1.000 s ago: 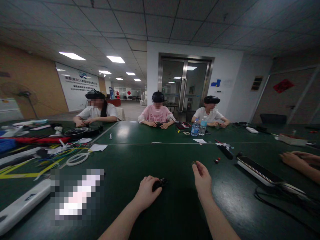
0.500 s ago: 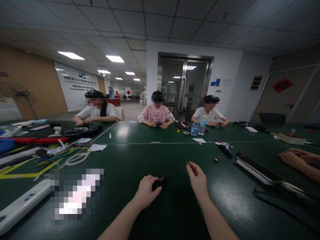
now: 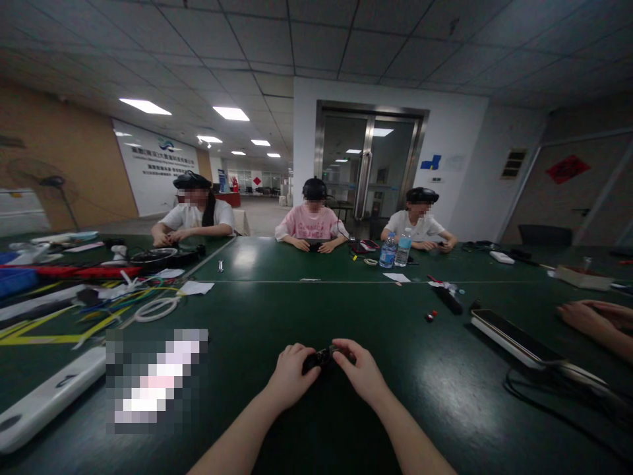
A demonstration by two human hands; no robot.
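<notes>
My left hand point(image 3: 291, 375) is closed around a small black device point(image 3: 322, 357) that lies low over the table in front of me. Its right end shows dark, shiny detail, but its exact kind I cannot make out. My right hand point(image 3: 360, 371) meets that end from the right, with thumb and fingertips pinched close against it. Whatever sits between those right fingertips is too small and too hidden to name.
A white power strip point(image 3: 54, 396) and a blurred-out patch lie to the left. Cables point(image 3: 158, 307) and tools crowd the far left. Right are a phone-like slab point(image 3: 517, 336), black cords and another person's hands point(image 3: 593, 320). Two water bottles point(image 3: 403, 248) stand ahead; three people sit opposite.
My right hand has come left and down, from apart with a tiny piece at its fingertips, to the right end of the black device. My left hand keeps its hold. The view shifts slightly.
</notes>
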